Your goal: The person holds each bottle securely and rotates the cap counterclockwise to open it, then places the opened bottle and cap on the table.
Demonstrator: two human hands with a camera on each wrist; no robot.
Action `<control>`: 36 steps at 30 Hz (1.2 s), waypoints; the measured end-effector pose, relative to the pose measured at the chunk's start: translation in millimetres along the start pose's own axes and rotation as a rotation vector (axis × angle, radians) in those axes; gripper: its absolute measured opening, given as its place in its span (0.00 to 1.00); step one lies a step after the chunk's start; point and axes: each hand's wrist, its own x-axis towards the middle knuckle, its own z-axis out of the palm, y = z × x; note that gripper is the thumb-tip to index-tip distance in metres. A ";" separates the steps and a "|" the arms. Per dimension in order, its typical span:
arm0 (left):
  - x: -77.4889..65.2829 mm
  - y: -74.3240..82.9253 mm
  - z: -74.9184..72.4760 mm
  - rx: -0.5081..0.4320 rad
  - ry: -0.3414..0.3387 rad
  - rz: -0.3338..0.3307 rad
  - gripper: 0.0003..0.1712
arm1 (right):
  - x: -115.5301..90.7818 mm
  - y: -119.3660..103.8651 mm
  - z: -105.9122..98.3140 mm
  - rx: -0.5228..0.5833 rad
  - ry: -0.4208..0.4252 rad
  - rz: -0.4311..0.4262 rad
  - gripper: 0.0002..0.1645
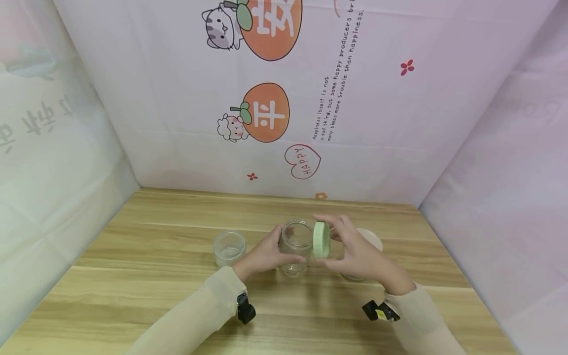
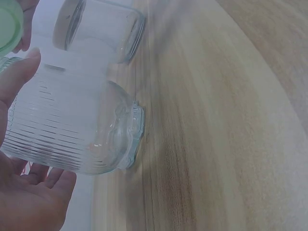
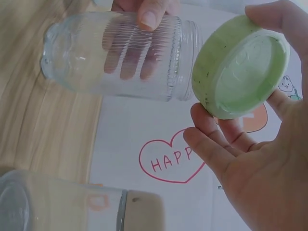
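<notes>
My left hand grips a clear ribbed glass jar round its side, thumb in front and fingers behind. The jar is upright with its mouth uncovered. In the right wrist view, the fingers show through the glass. My right hand pinches a round green lid by its rim, just right of the jar's mouth. Tilted on edge, the lid shows its hollow inside to the right wrist camera. A second glass jar with a pale lid stands by the right hand, partly hidden behind it in the head view.
Left of the left hand, a small open glass jar stands on the wooden table. Printed white cloth hangs behind the table, and more cloth closes off both sides.
</notes>
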 end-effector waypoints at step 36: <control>-3.1 2.9 -0.4 0.003 0.016 0.000 0.54 | -46.1 14.8 35.4 0.050 -0.178 0.024 0.48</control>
